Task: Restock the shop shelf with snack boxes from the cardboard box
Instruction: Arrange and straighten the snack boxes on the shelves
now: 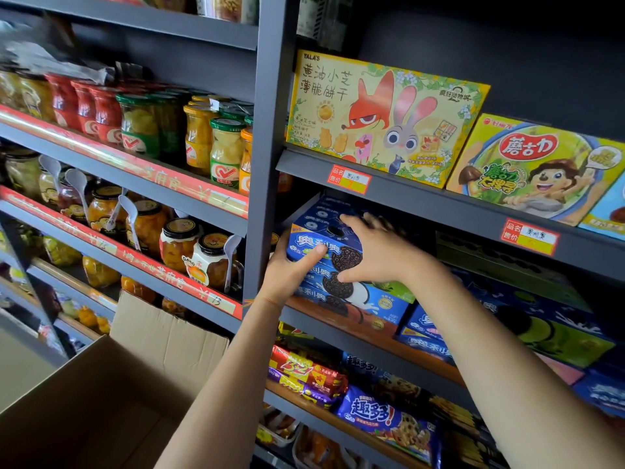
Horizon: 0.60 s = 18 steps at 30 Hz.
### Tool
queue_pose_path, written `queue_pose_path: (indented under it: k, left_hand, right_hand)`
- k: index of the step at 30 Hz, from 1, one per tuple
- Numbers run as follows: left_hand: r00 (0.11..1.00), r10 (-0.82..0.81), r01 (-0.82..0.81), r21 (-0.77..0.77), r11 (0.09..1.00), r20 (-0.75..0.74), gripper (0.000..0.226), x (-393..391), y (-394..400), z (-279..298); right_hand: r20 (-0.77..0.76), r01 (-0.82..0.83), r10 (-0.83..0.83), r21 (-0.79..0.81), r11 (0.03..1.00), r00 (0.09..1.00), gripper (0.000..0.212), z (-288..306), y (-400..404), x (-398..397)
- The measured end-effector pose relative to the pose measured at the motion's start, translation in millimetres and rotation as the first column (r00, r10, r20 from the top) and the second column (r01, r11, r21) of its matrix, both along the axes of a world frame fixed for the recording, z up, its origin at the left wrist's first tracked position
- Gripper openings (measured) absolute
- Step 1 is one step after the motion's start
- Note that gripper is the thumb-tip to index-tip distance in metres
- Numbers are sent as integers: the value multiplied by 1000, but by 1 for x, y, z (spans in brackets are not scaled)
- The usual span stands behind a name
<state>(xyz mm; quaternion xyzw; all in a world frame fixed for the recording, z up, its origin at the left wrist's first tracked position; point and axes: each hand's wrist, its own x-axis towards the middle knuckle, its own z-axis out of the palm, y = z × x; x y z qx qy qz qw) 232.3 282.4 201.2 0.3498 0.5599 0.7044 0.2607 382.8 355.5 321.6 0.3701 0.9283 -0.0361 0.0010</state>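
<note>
Blue cookie box (pixel 318 238), black cookie print

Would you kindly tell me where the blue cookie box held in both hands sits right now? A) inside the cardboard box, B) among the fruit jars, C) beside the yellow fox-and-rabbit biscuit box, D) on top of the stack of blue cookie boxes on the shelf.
D: the left hand and right hand grip the blue cookie box atop the stack of blue cookie boxes.

The top cookie box (pixel 316 243) is printed blue with white lettering and black sandwich cookies. The biscuit box (pixel 382 120) above is coloured yellow, patterned with an orange fox and grey rabbit
</note>
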Motion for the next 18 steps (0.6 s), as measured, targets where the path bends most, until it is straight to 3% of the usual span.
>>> queue_pose_path:
  k: [4, 18]
  left_hand:
    - [995, -53, 53, -8, 999, -89, 82, -7, 2, -1]
    - [966, -237, 236, -23, 972, -109, 90, -20, 6, -5]
  right_hand:
    - [-2, 4, -4, 2, 1000, 1000, 118, 0, -1, 0]
    - [-8, -8, 8, 19, 1000, 1000, 116, 0, 1, 1]
